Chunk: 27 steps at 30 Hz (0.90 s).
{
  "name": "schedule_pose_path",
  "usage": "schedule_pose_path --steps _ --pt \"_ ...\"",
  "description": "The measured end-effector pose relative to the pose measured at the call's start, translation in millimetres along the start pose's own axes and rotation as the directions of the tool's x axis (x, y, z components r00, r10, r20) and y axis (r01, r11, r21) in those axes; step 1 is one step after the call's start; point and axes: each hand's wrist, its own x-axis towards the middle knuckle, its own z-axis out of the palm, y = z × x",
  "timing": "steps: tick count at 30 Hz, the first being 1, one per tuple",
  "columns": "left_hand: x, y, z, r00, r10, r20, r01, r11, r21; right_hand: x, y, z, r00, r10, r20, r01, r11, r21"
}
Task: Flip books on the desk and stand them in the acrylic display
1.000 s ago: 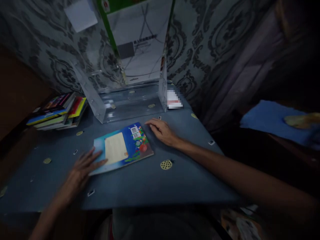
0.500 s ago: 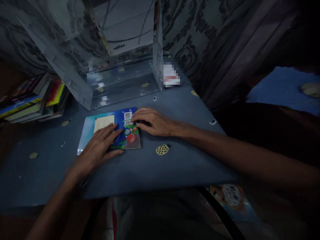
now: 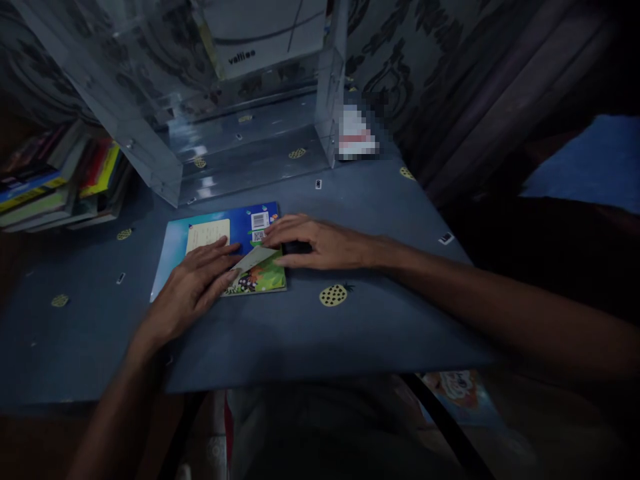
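Observation:
A thin picture book (image 3: 167,257) lies on the table, its blue back cover with a barcode facing up. The cover's lower right part is bent back, showing its pale inner side and a green illustrated page below. My left hand (image 3: 193,287) rests on the book with fingers stretched across the cover. Its thumb touches the bent part near the lower edge. At the book's right edge is my right hand (image 3: 325,243), fingertips on the cover beside the QR code. The right thumb is apart from the fingers, close to the page's edge.
A clear acrylic rack (image 3: 155,167) stands behind the book, with a white book (image 3: 265,40) in its upper part. Stacked books (image 3: 60,180) sit at the left. A blurred white item (image 3: 356,137) is right of the rack. Below the table's front edge lies another colourful book (image 3: 463,393).
The lower right part of the back cover has lifted and bent back, uncovering a green page. Both hands stay at the book. The view has shifted slightly.

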Motion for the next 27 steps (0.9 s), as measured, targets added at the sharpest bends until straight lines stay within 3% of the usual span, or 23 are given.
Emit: schedule_pose_path --steps 4,6,10,19,24,27 --pt "-4.0 6.5 12.0 0.99 0.046 -0.137 -0.04 0.998 0.051 3.6 2.0 9.7 0.995 0.046 -0.088 -0.042 0.998 0.051" --pt "-7.8 11.1 20.0 0.97 0.131 -0.206 -0.115 0.989 0.089 4.1 2.4 11.6 0.994 0.052 -0.094 -0.047 0.998 0.052" --pt "-11.9 24.4 34.7 0.934 0.275 -0.229 -0.233 0.953 0.195 3.7 1.7 10.1 0.997 0.001 -0.076 0.002 0.999 0.04" --pt "-3.1 30.9 49.1 0.897 0.283 -0.34 -0.216 0.951 0.221 2.7 0.0 10.6 0.996 0.009 -0.092 -0.005 0.999 0.044" --pt "-3.0 25.4 49.6 0.911 0.245 -0.33 -0.198 0.965 0.169 2.1 -5.6 9.3 0.995 0.037 -0.096 -0.031 0.998 0.062" --pt "-3.0 25.3 49.0 0.915 0.246 -0.319 -0.205 0.966 0.158 1.0 -12.6 10.5 0.987 0.107 -0.122 -0.087 0.984 0.154"
